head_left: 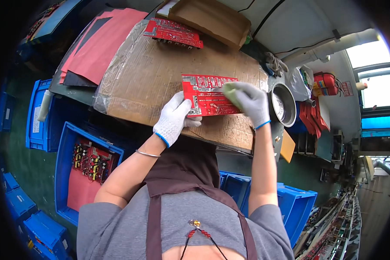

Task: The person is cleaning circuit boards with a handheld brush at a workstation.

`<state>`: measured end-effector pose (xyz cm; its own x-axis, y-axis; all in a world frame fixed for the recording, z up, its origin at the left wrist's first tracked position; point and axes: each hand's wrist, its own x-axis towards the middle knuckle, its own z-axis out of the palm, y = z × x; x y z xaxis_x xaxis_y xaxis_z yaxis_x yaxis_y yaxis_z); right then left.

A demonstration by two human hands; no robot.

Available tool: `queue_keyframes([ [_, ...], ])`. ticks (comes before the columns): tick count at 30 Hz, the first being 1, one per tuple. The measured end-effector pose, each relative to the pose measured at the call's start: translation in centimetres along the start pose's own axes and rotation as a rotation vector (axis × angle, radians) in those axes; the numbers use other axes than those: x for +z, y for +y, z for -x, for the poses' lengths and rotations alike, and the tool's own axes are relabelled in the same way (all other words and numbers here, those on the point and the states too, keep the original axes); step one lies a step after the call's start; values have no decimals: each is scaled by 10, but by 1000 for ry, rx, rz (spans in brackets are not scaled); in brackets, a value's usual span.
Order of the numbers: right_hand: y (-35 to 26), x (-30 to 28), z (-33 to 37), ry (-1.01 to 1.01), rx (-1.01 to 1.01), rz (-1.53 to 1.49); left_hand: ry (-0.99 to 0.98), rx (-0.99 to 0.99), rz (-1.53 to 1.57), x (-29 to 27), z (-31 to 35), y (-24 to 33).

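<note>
A red circuit board [212,99] with silvery solder marks is held tilted over the cardboard-covered table. My left hand [171,117], in a white glove with a blue cuff, grips its left end, thumb on top and fingers underneath. In my gloved right hand [253,104] is a pale green pad [232,96], pressed on or just over the board's right part. That hand is slightly blurred, and the pad's exact kind is unclear. Farther back, a second red circuit board [173,33] lies with its components facing down.
Brown cardboard [138,86] covers the table. At the back is an open carton [210,19]; on the left lie pink sheets [95,50]. A round metal bowl [283,104] stands at the right. Below left, a blue crate [61,173] holds populated boards [93,160]. More blue crates [297,201] stand at lower right.
</note>
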<state>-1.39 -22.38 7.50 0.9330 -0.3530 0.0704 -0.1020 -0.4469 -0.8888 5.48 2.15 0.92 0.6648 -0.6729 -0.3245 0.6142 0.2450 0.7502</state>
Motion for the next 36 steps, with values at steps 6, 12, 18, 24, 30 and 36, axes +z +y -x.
queue_keyframes([
  [6, -14, 19, -20, -186, -126, 131, -42, 38, 182, -8, 5, -4],
  [12, -35, 50, -11, -356, -191, 33, -65, 37, 152, -6, -1, -3],
  [18, 5, -32, -30, -232, 4, 88, -116, 12, 176, -18, -4, -9],
  [24, -48, 68, -25, -431, -192, 15, -76, 32, 216, -11, 1, -4],
  [30, 27, -34, -44, -249, 91, -53, -232, 64, 62, -15, -7, -4],
  [36, -55, 87, -41, -403, -202, 55, -221, 54, 168, -20, 8, -2],
])
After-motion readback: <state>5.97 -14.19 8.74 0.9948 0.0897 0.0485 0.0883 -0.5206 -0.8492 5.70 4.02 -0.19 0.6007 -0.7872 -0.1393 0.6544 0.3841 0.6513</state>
